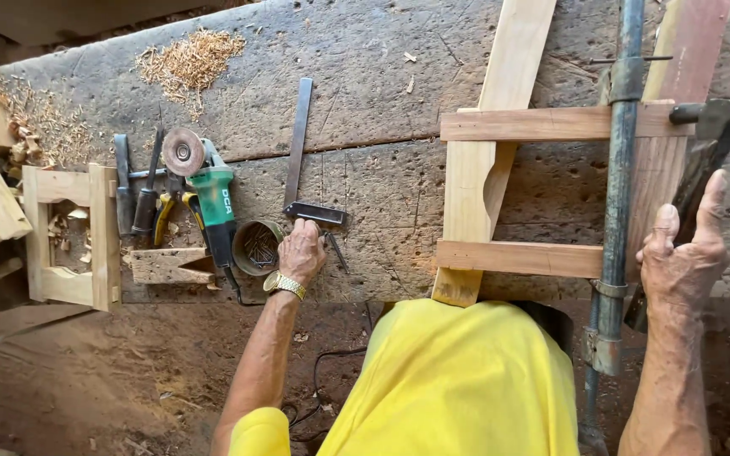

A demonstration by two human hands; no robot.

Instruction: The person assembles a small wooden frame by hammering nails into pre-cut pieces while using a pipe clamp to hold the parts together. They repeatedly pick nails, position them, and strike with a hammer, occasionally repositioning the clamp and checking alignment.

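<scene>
The yellow shirt point(449, 380) is filling the foreground. The left hand point(302, 252) is pinching nails beside the tin point(257, 247) on the tabletop point(365, 76); the right hand point(682, 257) is gripping the hammer point(707, 152) over the clamped frame point(521, 190). A glancing blow could bend a nail or split the slat.

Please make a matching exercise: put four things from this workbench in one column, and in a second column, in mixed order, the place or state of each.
1. hammer
2. angle grinder
3. tin of nails
4. wood shavings

A. piled at the bench's far edge
B. just beside the left hand
C. held by the right hand
D. lying among hand tools, disc away from the person

Pairs: 1-C, 2-D, 3-B, 4-A
</scene>
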